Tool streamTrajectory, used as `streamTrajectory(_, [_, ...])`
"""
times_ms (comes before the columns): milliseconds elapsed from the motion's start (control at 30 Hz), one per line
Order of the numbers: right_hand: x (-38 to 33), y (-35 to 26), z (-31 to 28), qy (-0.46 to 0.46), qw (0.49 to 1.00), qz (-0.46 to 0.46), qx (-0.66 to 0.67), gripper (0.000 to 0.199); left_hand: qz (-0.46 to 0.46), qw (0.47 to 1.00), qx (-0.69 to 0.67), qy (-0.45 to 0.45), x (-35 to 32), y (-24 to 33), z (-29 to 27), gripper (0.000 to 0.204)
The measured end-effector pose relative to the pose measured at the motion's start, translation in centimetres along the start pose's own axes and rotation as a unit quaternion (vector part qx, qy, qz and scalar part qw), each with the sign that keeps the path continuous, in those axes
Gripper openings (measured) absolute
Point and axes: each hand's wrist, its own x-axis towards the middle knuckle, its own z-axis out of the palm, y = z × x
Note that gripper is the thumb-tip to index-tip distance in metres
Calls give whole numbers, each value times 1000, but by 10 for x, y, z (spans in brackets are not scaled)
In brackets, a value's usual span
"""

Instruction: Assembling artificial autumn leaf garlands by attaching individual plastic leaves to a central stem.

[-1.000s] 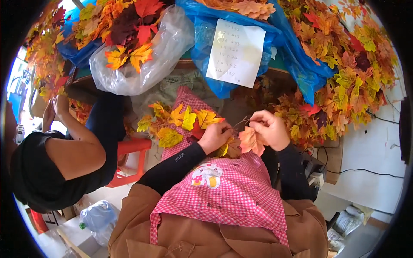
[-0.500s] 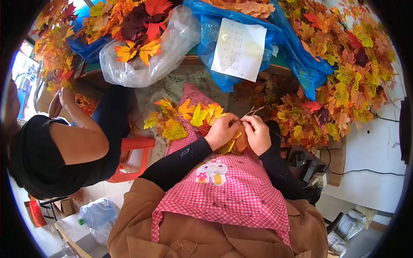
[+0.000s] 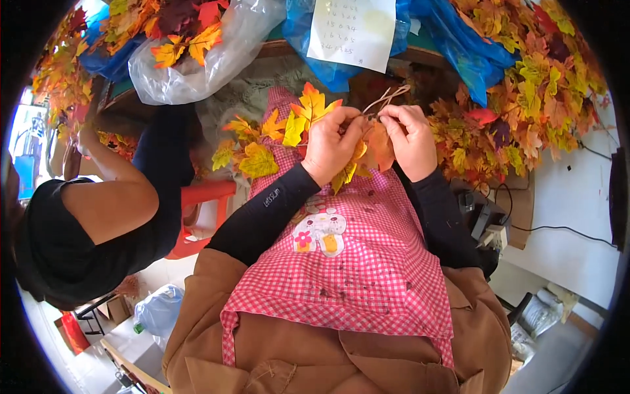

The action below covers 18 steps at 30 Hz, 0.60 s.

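Note:
Above my lap, both hands pinch a string of artificial maple leaves close together. My left hand (image 3: 333, 144) is closed, thumb against fingers, with yellow and orange leaves (image 3: 305, 115) on its left side and under it. My right hand (image 3: 413, 141) is closed too, its fingertips at the stem of an orange leaf (image 3: 378, 146) that hangs between the hands. Thin brown stems or strings (image 3: 387, 97) stick up past the fingertips; what exactly is pinched there is hidden. The leaf string's left part (image 3: 256, 159) lies over the pink checked apron (image 3: 367, 276).
Ahead, a table bears a clear plastic bag (image 3: 174, 85), blue bags (image 3: 459, 49) and a handwritten paper sheet (image 3: 351, 33). Piled leaves (image 3: 551, 98) spread at right. At left a person in black (image 3: 72, 236) sits near a red stool (image 3: 203, 190). Black devices with cables (image 3: 482, 217) stand at right.
Both hands have risen away from my lap, the right one also moving slightly right, lifting the leaves with them. The view has tilted, so the table's things sit higher in the picture.

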Motion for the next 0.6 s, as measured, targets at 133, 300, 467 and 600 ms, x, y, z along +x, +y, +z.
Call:
streamTrajectory(133, [4,-3,1,5,1000,-13,-2,8,-13,1000,-18,-12,-2,-6,1,11])
streamTrajectory(300, [5,-3,2,1,1000,-22,-15,7,-14,1000,-1,-5,-2,-1,-1,10])
streamTrajectory(467, [4,-5,3,4,992,-89,-85,9,-9,1000,1,-9,-2,1,-3,10])
streamTrajectory(600, [0,3,8,-22,997,-69,-33,9,-14,1000,5,-18,-5,-10,-2,10])
